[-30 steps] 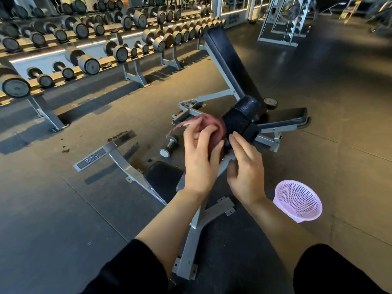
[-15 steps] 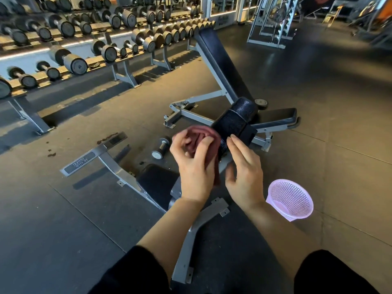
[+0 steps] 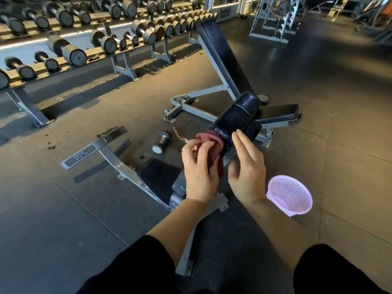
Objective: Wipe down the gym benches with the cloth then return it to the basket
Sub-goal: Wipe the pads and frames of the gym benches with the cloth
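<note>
A dark red cloth (image 3: 209, 139) is bunched in my left hand (image 3: 199, 168), whose fingers curl round it, just below the end of a black foam roller pad (image 3: 236, 122) on the near bench (image 3: 161, 177). Part of the cloth hangs down between my hands. My right hand (image 3: 247, 166) is beside it with straight fingers, fingertips at the roller pad's side; whether they touch it I cannot tell. A lilac mesh basket (image 3: 293, 205) stands on the floor to the right. A second, inclined bench (image 3: 222, 56) stands behind.
A long dumbbell rack (image 3: 84, 41) runs along the back left. One small dumbbell (image 3: 162, 142) lies on the floor left of the roller pad. The near bench's grey steel feet (image 3: 93, 150) spread across the floor. A metal rack (image 3: 273, 20) stands at the back right.
My left hand has drawn the cloth down and back, off the roller pad's end. My right hand has stayed by the pad's side.
</note>
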A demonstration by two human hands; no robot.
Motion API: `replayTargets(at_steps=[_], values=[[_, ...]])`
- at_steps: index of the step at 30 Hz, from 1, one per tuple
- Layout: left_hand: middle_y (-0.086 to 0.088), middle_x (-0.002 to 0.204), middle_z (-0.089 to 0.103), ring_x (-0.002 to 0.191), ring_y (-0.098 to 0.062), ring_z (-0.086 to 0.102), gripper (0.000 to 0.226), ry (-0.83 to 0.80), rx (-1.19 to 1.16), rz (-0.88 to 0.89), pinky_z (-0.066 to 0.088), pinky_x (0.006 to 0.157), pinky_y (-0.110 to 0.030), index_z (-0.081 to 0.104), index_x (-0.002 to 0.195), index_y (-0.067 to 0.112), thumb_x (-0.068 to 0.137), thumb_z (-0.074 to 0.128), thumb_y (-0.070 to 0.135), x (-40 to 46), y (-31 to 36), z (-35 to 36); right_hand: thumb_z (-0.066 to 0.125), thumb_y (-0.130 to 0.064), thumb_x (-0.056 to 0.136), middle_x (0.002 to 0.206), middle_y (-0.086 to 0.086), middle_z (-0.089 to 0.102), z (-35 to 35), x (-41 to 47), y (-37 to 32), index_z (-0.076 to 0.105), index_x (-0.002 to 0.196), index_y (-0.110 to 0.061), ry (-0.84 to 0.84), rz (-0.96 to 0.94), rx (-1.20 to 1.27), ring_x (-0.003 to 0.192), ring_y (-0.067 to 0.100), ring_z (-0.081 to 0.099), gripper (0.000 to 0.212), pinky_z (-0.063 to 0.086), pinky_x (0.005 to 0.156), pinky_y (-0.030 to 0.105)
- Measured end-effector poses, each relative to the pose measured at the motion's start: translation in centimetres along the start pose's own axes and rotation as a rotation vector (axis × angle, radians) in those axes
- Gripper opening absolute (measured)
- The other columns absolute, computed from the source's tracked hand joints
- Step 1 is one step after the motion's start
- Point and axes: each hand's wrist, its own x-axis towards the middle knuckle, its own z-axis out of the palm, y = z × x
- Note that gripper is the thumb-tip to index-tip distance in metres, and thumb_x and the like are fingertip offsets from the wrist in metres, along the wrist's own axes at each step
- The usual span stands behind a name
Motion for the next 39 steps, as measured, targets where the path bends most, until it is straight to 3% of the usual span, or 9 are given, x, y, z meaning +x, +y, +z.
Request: replayTargets(at_steps=[7,10,12,17,21,27,34,36,39], values=[[-0.014,0.111,0.043,0.093,-0.025,0.051,0.033,-0.077,0.12,-0.223,0.052,0.082,-0.045,0.044,0.111,0.02,0.084,0.06,0.011,-4.5,-4.6,-1.3,0.069,-0.001,0.071,0.15,0.013,0.038,-0.6,-0.8,-0.6,0.041,0.143,-0.001,-0.087,0.001,-0.154,0.13,0.027,0.042,0.078,0.028,0.109,0.033],[-0.015,0.12,0.04,0.107,-0.005,0.039,0.039,0.055,0.061,-0.176,0.041,0.096,-0.024,0.047,0.119,0.014,0.085,0.065,0.006,-4.1,-3.2,-1.1,0.063,-0.005,0.073,0.147,0.017,0.041,-0.7,-1.2,-0.7,0.046,0.14,0.001,-0.057,-0.107,-0.243,0.13,0.03,0.041,0.07,0.032,0.108,0.039],[-0.011,0.126,0.037,0.116,-0.009,0.039,0.041,0.052,0.036,-0.077,0.034,0.102,-0.02,0.049,0.121,0.01,0.083,0.063,0.004,-3.0,-2.1,-0.4,0.063,0.0,0.071,0.147,0.017,0.044,-0.4,-1.1,-0.3,0.048,0.139,0.001,-0.096,-0.205,-0.276,0.133,0.031,0.04,0.069,0.037,0.105,0.042],[-0.003,0.117,0.042,0.104,-0.022,0.049,0.039,-0.025,0.072,-0.106,0.047,0.089,-0.032,0.046,0.114,0.021,0.081,0.06,0.005,-2.4,-4.4,0.0,0.062,0.007,0.071,0.143,0.019,0.048,0.3,-0.6,0.1,0.053,0.134,0.005,-0.088,-0.256,-0.244,0.137,0.032,0.039,0.063,0.04,0.105,0.045],[-0.012,0.112,0.045,0.092,-0.02,0.048,0.036,-0.054,0.138,-0.349,0.053,0.079,-0.046,0.049,0.113,0.015,0.083,0.066,0.003,-4.6,-6.2,-0.9,0.061,0.007,0.074,0.139,0.02,0.052,0.7,-0.7,0.2,0.056,0.131,0.006,-0.036,-0.264,-0.239,0.134,0.033,0.042,0.056,0.04,0.103,0.043],[-0.004,0.119,0.037,0.106,-0.024,0.049,0.032,0.029,0.05,-0.015,0.045,0.091,-0.029,0.047,0.115,0.018,0.087,0.058,0.007,-1.8,-2.4,0.3,0.061,0.008,0.073,0.139,0.02,0.052,0.4,-0.4,0.5,0.056,0.13,0.005,-0.052,-0.298,-0.24,0.134,0.032,0.042,0.058,0.043,0.102,0.045],[-0.016,0.109,0.046,0.091,-0.022,0.049,0.042,-0.04,0.132,-0.258,0.054,0.076,-0.045,0.045,0.108,0.019,0.079,0.068,-0.002,-3.8,-5.4,-0.4,0.058,0.007,0.076,0.138,0.02,0.053,0.4,-0.4,0.7,0.058,0.129,0.004,-0.037,-0.309,-0.241,0.133,0.032,0.043,0.053,0.044,0.1,0.046],[-0.016,0.114,0.043,0.098,-0.012,0.042,0.04,0.043,0.087,-0.216,0.051,0.084,-0.037,0.049,0.114,0.014,0.081,0.069,0.002,-3.5,-4.1,-0.2,0.058,0.007,0.075,0.137,0.02,0.054,0.4,-0.4,0.6,0.059,0.128,0.004,-0.021,-0.304,-0.236,0.132,0.032,0.044,0.053,0.044,0.101,0.045],[-0.016,0.126,0.042,0.115,-0.021,0.044,0.035,0.086,0.017,-0.104,0.041,0.1,-0.031,0.051,0.122,0.011,0.089,0.061,0.017,-2.8,-2.5,0.4,0.057,0.008,0.075,0.138,0.02,0.053,0.3,-0.3,0.6,0.058,0.129,0.005,-0.024,-0.31,-0.23,0.133,0.032,0.043,0.054,0.043,0.102,0.044]])
